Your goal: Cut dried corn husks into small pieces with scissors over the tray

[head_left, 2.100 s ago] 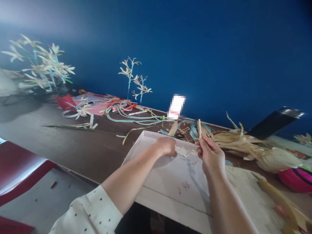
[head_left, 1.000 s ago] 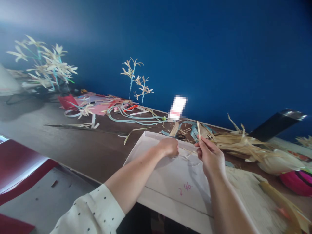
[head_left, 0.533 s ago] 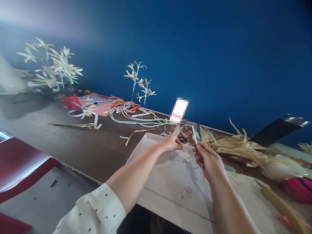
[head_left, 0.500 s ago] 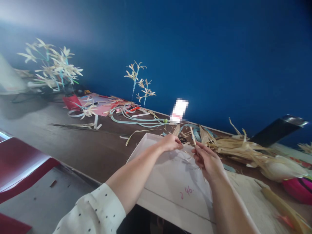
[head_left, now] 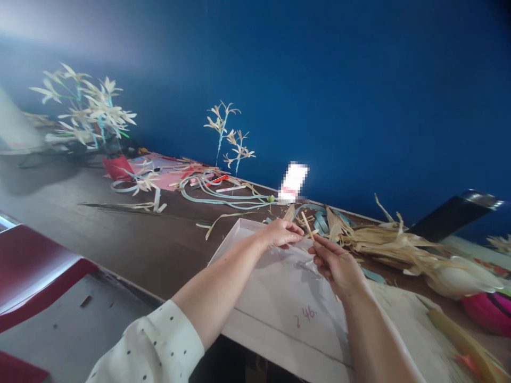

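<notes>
A thin pale wooden stick slants upward from the fingertips of my right hand, which is closed on it. My left hand is closed in a pinch on a small pale strip that meets the stick. Whether the strip is husk or paper I cannot make out. Both hands are over a shallow white box lid with pink handwriting. Just behind the fingers lie husk scraps and blue-green ribbon.
Dried corn husks spread to the right, near a dark cylinder and a pink item. Pale blue tubing loops on the brown table. Husk-like flowers stand by the blue wall; a red chair is at left.
My right hand has moved slightly left with the stick, bringing it close to my left fingers. My left hand has shifted slightly right, and the pale strip now shows against the stick.
</notes>
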Motion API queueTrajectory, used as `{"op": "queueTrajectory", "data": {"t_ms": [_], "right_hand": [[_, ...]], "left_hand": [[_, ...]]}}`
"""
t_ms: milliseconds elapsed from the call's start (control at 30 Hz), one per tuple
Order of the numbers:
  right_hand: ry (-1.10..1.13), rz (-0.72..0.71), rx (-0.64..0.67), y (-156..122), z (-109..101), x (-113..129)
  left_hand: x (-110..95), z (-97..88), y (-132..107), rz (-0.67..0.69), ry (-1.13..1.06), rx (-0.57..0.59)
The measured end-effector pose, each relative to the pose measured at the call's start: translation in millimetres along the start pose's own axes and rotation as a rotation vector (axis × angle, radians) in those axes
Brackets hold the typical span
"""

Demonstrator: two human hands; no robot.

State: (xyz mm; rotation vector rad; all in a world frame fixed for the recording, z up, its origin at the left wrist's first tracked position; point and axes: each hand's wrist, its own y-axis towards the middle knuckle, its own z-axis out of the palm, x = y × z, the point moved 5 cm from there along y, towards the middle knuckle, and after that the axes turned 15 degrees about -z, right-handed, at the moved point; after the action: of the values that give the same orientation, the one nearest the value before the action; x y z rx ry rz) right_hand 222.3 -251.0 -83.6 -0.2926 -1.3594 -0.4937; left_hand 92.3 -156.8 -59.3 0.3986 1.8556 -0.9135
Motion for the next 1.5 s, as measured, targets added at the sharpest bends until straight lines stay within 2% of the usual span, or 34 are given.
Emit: {"op": "queueTrajectory", "data": {"t_ms": [100, 367, 500, 600, 733, 1000, 1400, 1500], "right_hand": [[0.001, -0.004, -0.001, -0.3, -0.7, 0.7], [-0.004, -0.025, -0.01, -0.4, -0.3, 2.2], [-0.024, -0.017, 0.037, -2.3, 4.1, 3.4], [-0.107, -0.022, 0.094, -3.1, 7.7, 2.8], [-0.274, -0.121, 0.133, -0.7, 7.2, 3.3], [-0.295, -0.174, 0.1, 2.5, 0.1, 5.3], [-0.482, -0.249, 0.193, 2.9, 4.0, 4.4], [-0.471, -0.246, 0.184, 1.9, 4.7, 5.7]], "left_hand": [[-2.3, 3.9, -5.1, -0.034, -0.023, 0.062], [-2.9, 3.4, -3.7, -0.004, -0.035, 0.018], [-1.9, 3.1, -1.6, 0.001, -0.048, 0.006], [-3.3, 3.6, -1.4, 0.035, -0.022, 0.004], [-3.7, 4.4, 0.3, 0.093, 0.022, -0.012], [-5.8, 9.2, -2.3, 0.156, 0.015, 0.096], [2.5, 8.8, 5.6, 0.043, -0.007, 0.051], [1.9, 8.6, 4.1, 0.035, -0.012, 0.08]]}}
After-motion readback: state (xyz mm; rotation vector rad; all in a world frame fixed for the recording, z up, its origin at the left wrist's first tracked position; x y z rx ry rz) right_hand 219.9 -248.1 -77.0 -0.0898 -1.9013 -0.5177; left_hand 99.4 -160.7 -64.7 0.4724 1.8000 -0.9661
